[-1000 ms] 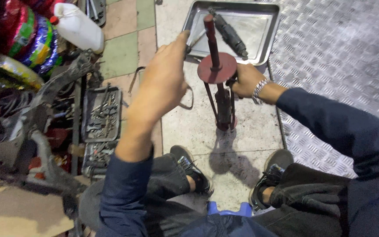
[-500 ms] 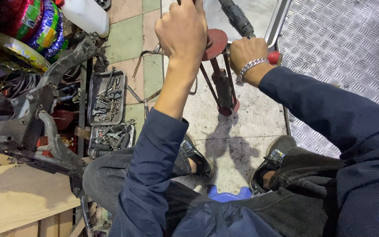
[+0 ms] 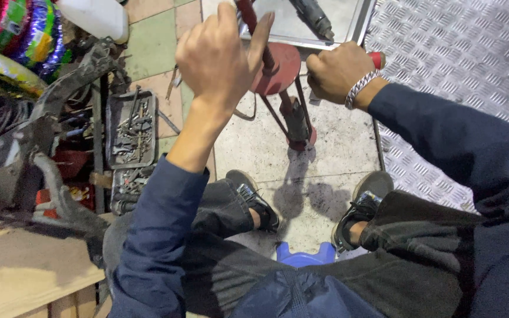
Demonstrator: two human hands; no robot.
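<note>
Floor: tiled workshop floor (image 3: 260, 147) with ribbed metal plate (image 3: 460, 53) on the right.
Person: seated on a blue stool (image 3: 304, 258), shoes on either side of the work.
Red tool stand (image 3: 284, 94): upright on the tiles at centre, far of the feet; steel rods and disc, judged heavy, rigid, possibly greasy; best held by rod and handle.
Parts tray (image 3: 131, 126): left, full of small tools.
Left hand (image 3: 219, 56): fingers curled around the upright rod.
Right hand (image 3: 338, 70): fisted on a red-tipped handle (image 3: 376, 59).
</note>
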